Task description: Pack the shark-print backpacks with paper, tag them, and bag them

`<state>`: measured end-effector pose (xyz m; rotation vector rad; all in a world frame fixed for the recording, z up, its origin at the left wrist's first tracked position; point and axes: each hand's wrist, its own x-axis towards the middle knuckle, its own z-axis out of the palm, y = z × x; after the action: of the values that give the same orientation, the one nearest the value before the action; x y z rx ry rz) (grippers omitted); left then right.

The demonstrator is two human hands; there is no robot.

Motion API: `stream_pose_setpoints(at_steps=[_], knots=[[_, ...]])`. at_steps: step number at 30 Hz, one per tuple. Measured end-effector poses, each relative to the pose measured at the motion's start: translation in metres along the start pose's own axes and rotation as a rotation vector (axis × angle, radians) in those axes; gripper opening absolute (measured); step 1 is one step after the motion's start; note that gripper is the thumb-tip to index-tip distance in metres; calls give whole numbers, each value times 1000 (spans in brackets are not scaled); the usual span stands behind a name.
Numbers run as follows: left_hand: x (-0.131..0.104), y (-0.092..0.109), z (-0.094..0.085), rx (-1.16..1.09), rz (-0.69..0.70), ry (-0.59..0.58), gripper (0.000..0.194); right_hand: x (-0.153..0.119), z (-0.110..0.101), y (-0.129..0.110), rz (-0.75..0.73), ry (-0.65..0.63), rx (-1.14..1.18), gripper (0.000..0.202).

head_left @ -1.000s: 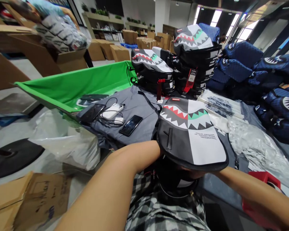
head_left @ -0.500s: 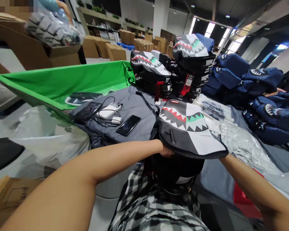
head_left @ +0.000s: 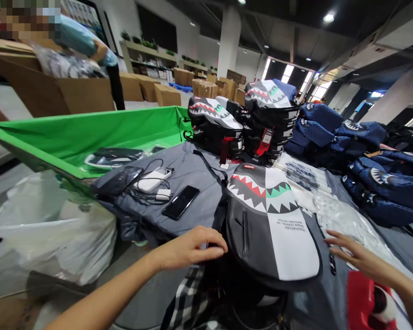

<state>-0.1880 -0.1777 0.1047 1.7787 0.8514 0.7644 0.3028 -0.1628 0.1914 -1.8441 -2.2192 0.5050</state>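
A black, grey and white backpack (head_left: pixel 268 220) with a shark-mouth print lies on the grey-covered table in front of me, its near end at the table's edge. My left hand (head_left: pixel 199 247) is beside the backpack's left edge, fingers bent and the thumb apart from them, with no hold visible on the bag. To the right of the bag my right hand (head_left: pixel 353 252) hovers with its fingers spread, apart from the backpack. Just under that hand is a red tool with a white roll (head_left: pixel 359 298), which looks like a tape dispenser.
Stacked shark-print backpacks (head_left: pixel 215 117) stand behind, with blue backpacks (head_left: pixel 382 176) on the right. A black phone (head_left: pixel 181 202) and white charger (head_left: pixel 154 178) with cables lie left. Beyond is a green fabric bin (head_left: pixel 134 126). Clear plastic (head_left: pixel 344 213) lies right. A person (head_left: pixel 86 39) bends over a carton.
Both hands have come out from under the backpack's near end and moved apart from it. The raised flap side now lies flatter, showing small printed text. The view has tilted up.
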Motion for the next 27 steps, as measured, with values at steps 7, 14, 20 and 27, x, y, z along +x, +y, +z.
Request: stream_pose_setpoints(at_steps=[7, 14, 20, 27], knots=[[56, -79, 22, 11, -151, 602, 35, 55, 44, -96, -243, -15, 52, 42], [74, -124, 67, -60, -190, 742, 58, 107, 163, -214, -552, -148, -507, 33], [88, -147, 45, -144, -273, 714, 62, 139, 217, -206, -736, -40, -625, 33], [105, -161, 45, 32, -328, 779, 42, 93, 202, -183, -862, -60, -255, 25]])
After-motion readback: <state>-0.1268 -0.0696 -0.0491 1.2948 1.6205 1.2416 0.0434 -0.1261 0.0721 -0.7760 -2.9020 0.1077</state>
